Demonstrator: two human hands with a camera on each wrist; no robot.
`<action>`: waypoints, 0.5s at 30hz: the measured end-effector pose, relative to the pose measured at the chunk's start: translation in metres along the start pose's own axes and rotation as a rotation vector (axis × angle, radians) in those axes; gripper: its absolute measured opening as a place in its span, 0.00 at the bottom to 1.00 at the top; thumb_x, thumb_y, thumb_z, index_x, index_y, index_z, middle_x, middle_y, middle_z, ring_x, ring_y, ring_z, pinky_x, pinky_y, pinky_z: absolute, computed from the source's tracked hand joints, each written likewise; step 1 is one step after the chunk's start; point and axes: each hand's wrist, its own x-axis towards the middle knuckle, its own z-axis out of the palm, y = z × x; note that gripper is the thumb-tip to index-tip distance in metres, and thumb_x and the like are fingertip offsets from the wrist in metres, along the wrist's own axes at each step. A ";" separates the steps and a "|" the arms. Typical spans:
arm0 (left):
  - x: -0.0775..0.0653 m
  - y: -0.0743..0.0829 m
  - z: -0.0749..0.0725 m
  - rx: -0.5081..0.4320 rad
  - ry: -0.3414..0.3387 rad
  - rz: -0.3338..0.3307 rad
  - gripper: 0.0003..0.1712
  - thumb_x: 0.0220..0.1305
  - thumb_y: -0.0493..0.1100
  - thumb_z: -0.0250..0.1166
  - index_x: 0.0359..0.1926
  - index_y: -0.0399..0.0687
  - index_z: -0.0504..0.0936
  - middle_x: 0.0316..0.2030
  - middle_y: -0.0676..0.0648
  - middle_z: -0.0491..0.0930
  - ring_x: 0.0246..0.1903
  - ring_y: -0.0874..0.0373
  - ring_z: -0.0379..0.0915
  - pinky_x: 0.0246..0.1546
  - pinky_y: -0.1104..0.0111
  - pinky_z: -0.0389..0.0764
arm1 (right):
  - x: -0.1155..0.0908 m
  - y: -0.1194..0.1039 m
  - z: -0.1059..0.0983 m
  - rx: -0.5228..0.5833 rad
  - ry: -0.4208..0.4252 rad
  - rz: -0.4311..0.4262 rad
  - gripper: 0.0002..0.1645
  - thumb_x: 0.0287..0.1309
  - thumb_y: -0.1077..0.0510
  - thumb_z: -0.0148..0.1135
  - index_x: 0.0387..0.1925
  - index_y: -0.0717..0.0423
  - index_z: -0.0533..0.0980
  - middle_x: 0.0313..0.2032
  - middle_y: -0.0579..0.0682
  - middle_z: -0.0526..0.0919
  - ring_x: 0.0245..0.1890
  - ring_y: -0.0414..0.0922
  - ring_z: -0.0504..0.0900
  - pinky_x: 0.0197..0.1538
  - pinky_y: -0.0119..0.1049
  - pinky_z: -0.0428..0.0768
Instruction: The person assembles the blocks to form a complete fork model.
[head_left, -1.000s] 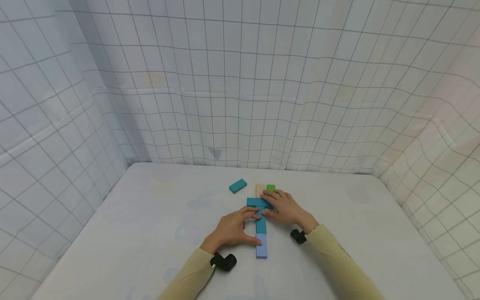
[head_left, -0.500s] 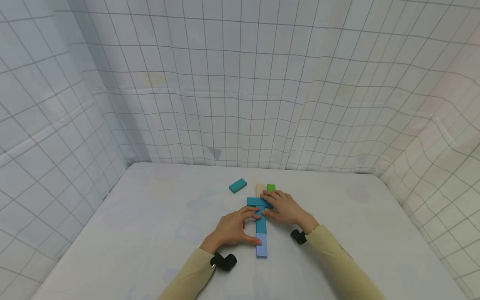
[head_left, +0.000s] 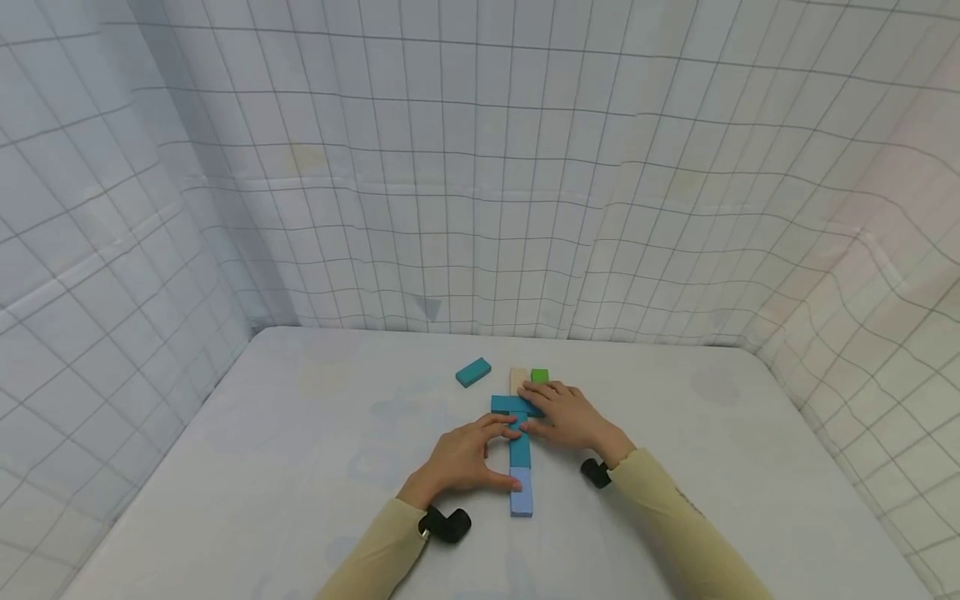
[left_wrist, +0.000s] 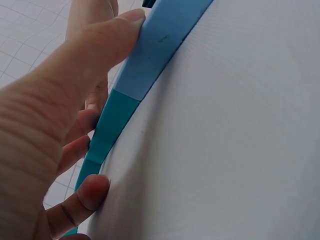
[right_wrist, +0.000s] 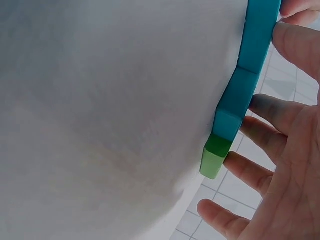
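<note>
Flat on the white table lies a row of blocks: a light blue block (head_left: pixel 521 502) nearest, a teal block (head_left: pixel 520 454) beyond it, a crosswise teal block (head_left: pixel 502 405), then a beige block (head_left: pixel 518 377) and a green block (head_left: pixel 539 375). My left hand (head_left: pixel 468 454) reaches over from the left, its thumb touching the light blue block (left_wrist: pixel 155 55) and its fingers by the teal one. From the right, my right hand (head_left: pixel 568 418) rests with spread fingers on the crosswise block and partly covers it; its fingertips touch the teal and green blocks (right_wrist: pixel 214 160) in the right wrist view.
A loose teal block (head_left: pixel 473 372) lies apart, behind and left of the row. White gridded cloth (head_left: pixel 480 208) hangs behind the table (head_left: pixel 322 467) and at both sides. Black wrist cameras sit below both hands.
</note>
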 end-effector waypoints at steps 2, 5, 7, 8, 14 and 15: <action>0.000 0.000 0.000 0.001 0.000 0.000 0.43 0.42 0.75 0.67 0.59 0.63 0.76 0.64 0.58 0.65 0.27 0.70 0.66 0.27 0.73 0.69 | 0.000 0.000 -0.001 -0.003 -0.002 0.005 0.39 0.65 0.39 0.53 0.70 0.55 0.60 0.68 0.53 0.60 0.65 0.57 0.59 0.60 0.58 0.59; 0.000 0.000 -0.001 0.001 0.003 0.002 0.43 0.42 0.75 0.67 0.59 0.64 0.76 0.64 0.57 0.65 0.26 0.70 0.66 0.27 0.73 0.69 | 0.000 -0.001 -0.002 -0.007 -0.004 0.013 0.40 0.65 0.38 0.52 0.70 0.54 0.60 0.69 0.52 0.60 0.65 0.57 0.59 0.59 0.58 0.59; 0.001 0.000 -0.001 0.000 0.005 0.006 0.43 0.42 0.75 0.67 0.59 0.64 0.75 0.64 0.57 0.65 0.26 0.70 0.66 0.27 0.73 0.69 | 0.000 -0.001 -0.003 -0.009 -0.004 0.019 0.40 0.65 0.38 0.52 0.70 0.54 0.60 0.69 0.52 0.60 0.65 0.56 0.59 0.60 0.58 0.59; 0.001 0.001 -0.002 -0.003 0.007 0.010 0.43 0.42 0.75 0.67 0.59 0.64 0.75 0.64 0.56 0.65 0.26 0.70 0.66 0.27 0.73 0.69 | 0.000 -0.001 -0.003 -0.012 -0.005 0.022 0.40 0.65 0.38 0.52 0.70 0.54 0.60 0.68 0.52 0.60 0.65 0.56 0.59 0.60 0.58 0.60; 0.001 0.001 0.001 0.006 0.013 0.012 0.43 0.43 0.74 0.67 0.60 0.64 0.74 0.64 0.57 0.65 0.26 0.69 0.66 0.27 0.72 0.69 | 0.000 -0.003 -0.003 -0.001 -0.012 0.037 0.39 0.65 0.39 0.53 0.70 0.54 0.61 0.68 0.52 0.61 0.65 0.56 0.59 0.59 0.58 0.60; 0.001 0.001 0.001 0.008 0.012 0.010 0.43 0.43 0.75 0.66 0.60 0.65 0.74 0.64 0.57 0.65 0.26 0.69 0.66 0.27 0.72 0.69 | 0.000 -0.003 -0.003 0.002 -0.014 0.039 0.39 0.65 0.39 0.54 0.70 0.54 0.61 0.68 0.52 0.61 0.65 0.56 0.59 0.59 0.58 0.60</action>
